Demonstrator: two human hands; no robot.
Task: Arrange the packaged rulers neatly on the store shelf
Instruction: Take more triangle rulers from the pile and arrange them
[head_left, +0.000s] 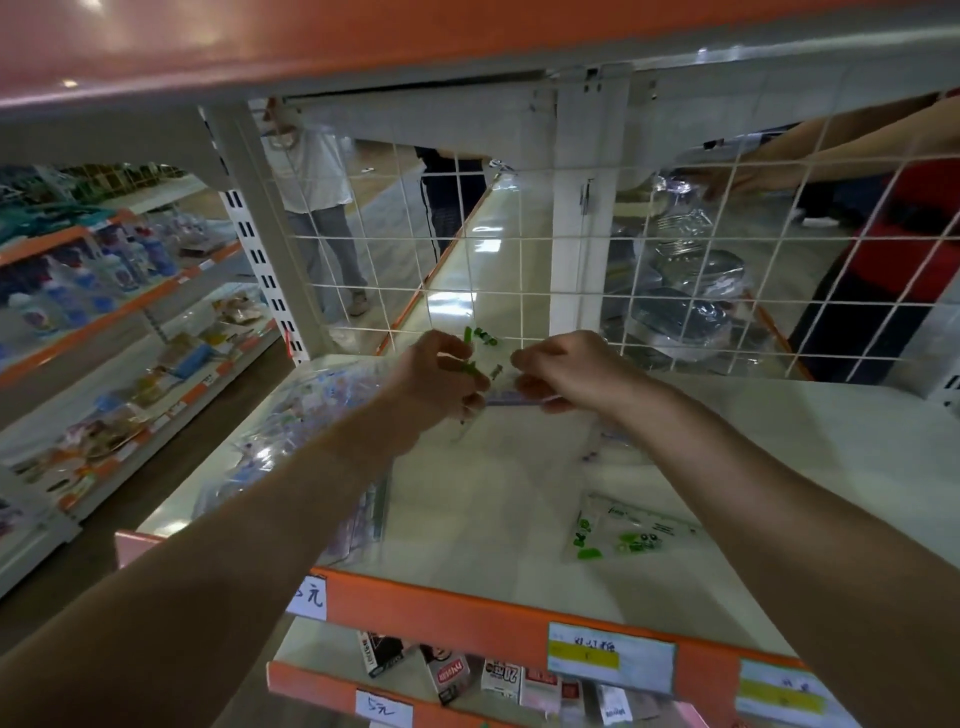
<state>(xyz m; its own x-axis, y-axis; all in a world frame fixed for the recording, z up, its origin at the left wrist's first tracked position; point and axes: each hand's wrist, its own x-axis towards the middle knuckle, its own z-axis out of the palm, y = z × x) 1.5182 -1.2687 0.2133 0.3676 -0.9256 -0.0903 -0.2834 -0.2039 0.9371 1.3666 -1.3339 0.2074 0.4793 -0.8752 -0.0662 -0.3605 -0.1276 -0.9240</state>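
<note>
Both left hand (441, 375) and right hand (563, 370) pinch one packet (511, 398), apparently rulers, over the white shelf (493, 499).

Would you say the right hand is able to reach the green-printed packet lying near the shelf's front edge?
Probably yes: the loose packet lies uncovered on the shelf, nearer the front than the right hand, which must first release the held packet.

Ceiling lights are glaring off the orange shelf (208, 36) above me and glinting on the clear bags (291, 415). My left hand (441, 379), right hand (563, 369) and the ruler pack (496, 371) they are pinching are blurring slightly; straight edges are bowing toward the corners.
</note>
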